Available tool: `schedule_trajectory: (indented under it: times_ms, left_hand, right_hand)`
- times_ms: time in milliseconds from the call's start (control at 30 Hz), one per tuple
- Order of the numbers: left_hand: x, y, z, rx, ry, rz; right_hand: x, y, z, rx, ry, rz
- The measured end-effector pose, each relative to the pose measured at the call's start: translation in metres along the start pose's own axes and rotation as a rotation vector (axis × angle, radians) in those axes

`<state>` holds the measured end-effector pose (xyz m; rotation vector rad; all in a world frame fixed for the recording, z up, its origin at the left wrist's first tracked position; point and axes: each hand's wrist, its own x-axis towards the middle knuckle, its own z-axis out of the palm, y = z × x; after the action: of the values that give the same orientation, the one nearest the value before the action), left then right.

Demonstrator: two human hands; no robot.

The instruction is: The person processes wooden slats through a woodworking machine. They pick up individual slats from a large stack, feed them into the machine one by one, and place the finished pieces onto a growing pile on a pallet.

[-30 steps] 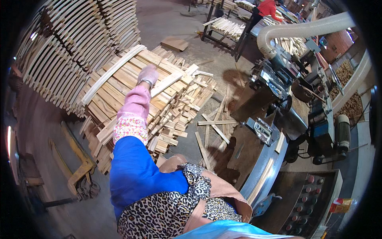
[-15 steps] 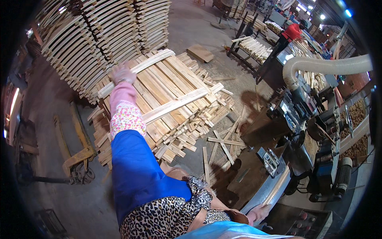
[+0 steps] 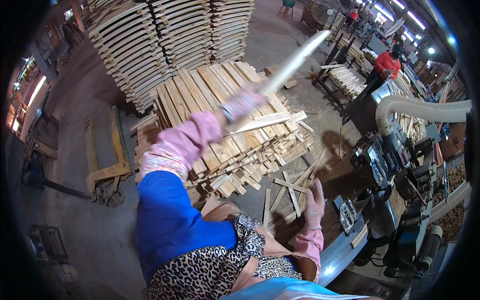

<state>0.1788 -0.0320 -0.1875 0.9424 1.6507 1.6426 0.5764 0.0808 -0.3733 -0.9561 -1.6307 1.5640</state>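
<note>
Gripping one raised wooden strip (image 3: 298, 61), the left hand (image 3: 243, 104) hangs over the slat stack (image 3: 186, 97); another strip (image 3: 264, 122) lies unlifted; the right hand (image 3: 314, 207) spreads empty.

Stacks of slats (image 3: 182, 45) stand behind the pile of boards (image 3: 240, 145), with a pallet jack (image 3: 111, 172) to its left. Loose sticks (image 3: 291, 186) lie between the pile and the machine (image 3: 392, 152) at right.

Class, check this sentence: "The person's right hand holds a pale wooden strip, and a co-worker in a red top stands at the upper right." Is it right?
Not quite: the head view shows the left hand holding the pale wooden strip; the right hand is open. The rest stands.
</note>
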Motion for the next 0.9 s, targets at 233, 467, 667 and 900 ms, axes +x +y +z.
schedule_trajectory:
  times_ms: [233,467,667,900]
  left_hand:
    - [-0.098,-0.119,0.283,-0.008,-0.529,-0.060]
    - [-0.177,-0.169,0.312,0.337,-1.036,0.222]
    - [-0.187,-0.202,0.266,0.373,-0.810,-0.287]
    - [-0.163,-0.198,0.293,0.423,-0.800,0.248]
  right_hand:
    - [-0.068,-0.001,0.012,0.102,0.175,-0.227]
    - [-0.314,0.050,-0.115,-0.816,0.652,0.284]
    - [-0.418,0.093,-0.136,-1.181,0.735,0.724]
    - [-0.265,0.084,-0.202,-1.332,1.094,0.257]
